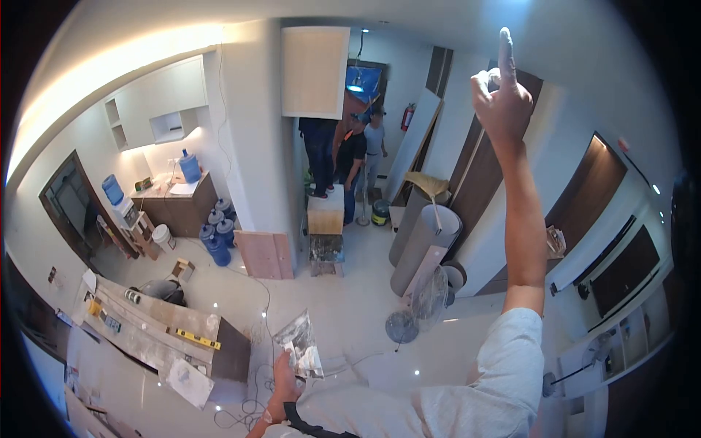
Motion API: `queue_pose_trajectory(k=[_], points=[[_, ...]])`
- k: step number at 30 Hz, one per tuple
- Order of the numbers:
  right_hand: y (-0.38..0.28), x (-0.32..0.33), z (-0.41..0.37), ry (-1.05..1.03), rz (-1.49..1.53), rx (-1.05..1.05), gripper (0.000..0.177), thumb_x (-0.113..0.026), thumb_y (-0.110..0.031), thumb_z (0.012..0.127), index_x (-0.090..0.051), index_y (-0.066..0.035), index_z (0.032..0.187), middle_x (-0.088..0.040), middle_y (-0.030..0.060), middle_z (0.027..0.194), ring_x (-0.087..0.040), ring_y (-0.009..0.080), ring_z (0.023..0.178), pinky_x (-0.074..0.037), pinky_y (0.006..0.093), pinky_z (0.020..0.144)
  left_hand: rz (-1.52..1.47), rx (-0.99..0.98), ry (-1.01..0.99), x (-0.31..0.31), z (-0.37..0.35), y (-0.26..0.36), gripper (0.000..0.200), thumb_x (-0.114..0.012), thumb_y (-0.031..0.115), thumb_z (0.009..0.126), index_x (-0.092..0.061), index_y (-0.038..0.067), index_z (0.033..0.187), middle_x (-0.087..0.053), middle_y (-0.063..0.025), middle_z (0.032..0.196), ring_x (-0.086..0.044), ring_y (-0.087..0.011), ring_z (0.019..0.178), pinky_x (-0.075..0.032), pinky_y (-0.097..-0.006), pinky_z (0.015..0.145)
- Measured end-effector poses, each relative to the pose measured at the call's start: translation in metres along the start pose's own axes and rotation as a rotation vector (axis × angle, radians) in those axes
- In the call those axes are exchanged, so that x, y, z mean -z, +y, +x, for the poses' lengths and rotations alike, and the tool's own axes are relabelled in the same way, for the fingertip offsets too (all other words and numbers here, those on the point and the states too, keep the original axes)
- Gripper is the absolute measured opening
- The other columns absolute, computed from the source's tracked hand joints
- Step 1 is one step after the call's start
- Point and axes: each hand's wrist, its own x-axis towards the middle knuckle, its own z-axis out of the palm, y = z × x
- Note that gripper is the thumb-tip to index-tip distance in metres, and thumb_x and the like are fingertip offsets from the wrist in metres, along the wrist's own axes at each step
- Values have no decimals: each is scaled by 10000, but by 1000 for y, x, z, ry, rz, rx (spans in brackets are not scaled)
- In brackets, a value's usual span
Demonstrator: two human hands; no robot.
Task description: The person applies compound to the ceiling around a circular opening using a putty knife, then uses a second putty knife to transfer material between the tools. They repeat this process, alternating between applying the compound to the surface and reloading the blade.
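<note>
Pointing upward toward the ceiling (438,22), the right hand (504,102) is raised with its index finger extended. A whitish coating shows on that finger; the other fingers are folded in toward the palm. Whether they pinch anything cannot be told. The left hand (283,371), low in the view, is closed around the near side of a shiny sheet-like piece (307,337) carrying white material (308,359). The piece is tilted and held above the floor (350,292); its exact type cannot be confirmed.

Left of the left hand, a long surface (152,320) carries a yellow spirit level (198,339) and assorted small items. A coiled cable (252,405) lies on the floor near the end of that surface. Ahead, one person (318,150) stands on a box-like stand (326,212), upper body hidden by a pale cabinet (314,71). A person in a dark top (353,157) is beside the stand, and a person in a pale top (374,139) is behind. Large grey rolls (427,248) stand upright to the right, with a round fan (401,328) near their base. Blue water bottles (216,247) are grouped on the floor at left, near a leaning wooden panel (264,255).
</note>
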Motion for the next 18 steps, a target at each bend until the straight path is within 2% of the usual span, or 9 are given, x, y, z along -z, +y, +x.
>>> queue_pose_trajectory(k=[2,6,11,15,18], points=[[3,-3,0,17,8,31,833,-663,-75,700,-372,-172,1475,-532,17,507,-538,145,402,-491,293,474,-66,26,3,-3,-4,1,276,-514,208,937,-576,41,1148,-621,-60,1039,-628,-209,937,-512,-353,816],[6,1,0,48,-3,50,871,-666,-63,681,-347,-168,1485,-553,29,537,-541,150,401,-485,273,461,-80,-14,7,-13,-6,7,238,-512,207,943,-583,42,1099,-631,-69,985,-645,-217,886,-531,-349,782],[12,5,6,-1,49,-215,892,-705,-119,681,-329,-126,1490,-573,57,563,-587,186,478,-515,300,553,-129,13,-26,-19,-8,8,268,-492,188,947,-560,25,1150,-635,-82,1028,-649,-230,927,-534,-364,816],[19,5,7,15,25,-236,869,-716,-142,680,-362,-112,1472,-584,64,572,-587,195,486,-513,315,567,-133,-61,-91,-16,-9,9,285,-499,193,953,-554,21,1173,-633,-86,1059,-643,-231,956,-530,-367,834],[20,-1,0,86,-50,-130,806,-692,-114,707,-394,-120,1456,-593,62,587,-569,168,481,-503,297,565,-73,-4,-45,-13,-13,9,293,-507,218,963,-561,24,1175,-626,-80,1076,-633,-220,968,-516,-359,846]])
